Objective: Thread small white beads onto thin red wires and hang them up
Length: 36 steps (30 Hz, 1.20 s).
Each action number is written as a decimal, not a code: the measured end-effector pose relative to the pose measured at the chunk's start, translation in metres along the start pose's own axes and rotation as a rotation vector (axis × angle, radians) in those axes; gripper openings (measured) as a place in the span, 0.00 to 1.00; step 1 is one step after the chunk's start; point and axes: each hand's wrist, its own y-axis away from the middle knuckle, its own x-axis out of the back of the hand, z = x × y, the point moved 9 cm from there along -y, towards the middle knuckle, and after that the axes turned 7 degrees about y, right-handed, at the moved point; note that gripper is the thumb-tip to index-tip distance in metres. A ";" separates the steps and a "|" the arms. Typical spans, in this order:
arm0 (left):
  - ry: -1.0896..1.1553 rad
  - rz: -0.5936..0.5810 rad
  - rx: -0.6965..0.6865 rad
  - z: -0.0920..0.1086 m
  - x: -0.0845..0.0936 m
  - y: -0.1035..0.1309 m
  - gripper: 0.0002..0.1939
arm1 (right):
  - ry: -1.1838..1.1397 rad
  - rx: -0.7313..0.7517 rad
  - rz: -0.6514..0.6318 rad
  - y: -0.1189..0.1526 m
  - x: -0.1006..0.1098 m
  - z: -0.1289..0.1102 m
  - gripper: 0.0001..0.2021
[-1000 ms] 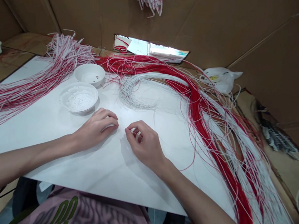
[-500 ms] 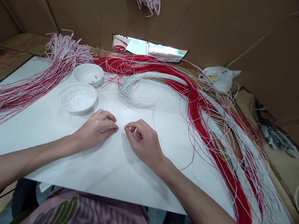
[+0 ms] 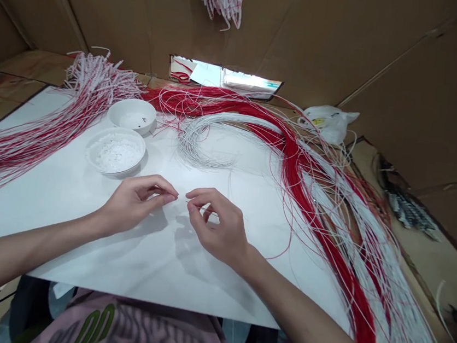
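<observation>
My left hand (image 3: 136, 204) is closed in a pinch above the white tabletop. Whatever lies between its fingertips is too small to make out. Facing it across a narrow gap, my right hand (image 3: 222, 227) holds a thin reddish wire (image 3: 213, 212) that passes through the curled fingers, its tip pointing toward the left hand. Just beyond my left hand stands a white bowl (image 3: 141, 156) of small white pieces. Behind that is a second white bowl (image 3: 151, 124) with a few dark specks inside.
Long red wires (image 3: 295, 162) and white wires (image 3: 198, 151) curve along the back and right side. A red-and-white bundle (image 3: 94, 79) spreads at left. A plastic bag (image 3: 333, 123) sits at back right. Cardboard walls (image 3: 310, 32) surround the white table (image 3: 151, 273).
My left fingertips have come together and the hand sits slightly lower. My right index finger has lifted a little from the thumb. The view has shifted slightly.
</observation>
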 end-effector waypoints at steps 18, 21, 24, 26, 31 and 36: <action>0.186 -0.069 0.114 -0.012 -0.010 0.005 0.04 | 0.010 0.126 0.007 0.005 0.001 -0.020 0.05; 0.201 -0.076 0.106 -0.011 -0.010 0.005 0.04 | 0.009 0.132 0.008 0.005 0.001 -0.021 0.05; 0.223 -0.090 0.096 -0.009 -0.011 0.005 0.03 | 0.012 0.128 0.006 0.005 0.002 -0.021 0.06; 0.230 -0.099 0.095 -0.009 -0.012 0.005 0.03 | 0.016 0.126 0.004 0.005 0.002 -0.021 0.05; 0.205 -0.101 0.056 -0.006 -0.013 0.006 0.02 | 0.013 0.145 0.004 0.005 0.001 -0.021 0.05; 0.125 -0.095 0.030 -0.003 -0.012 0.007 0.02 | 0.018 0.169 0.025 0.005 0.002 -0.022 0.05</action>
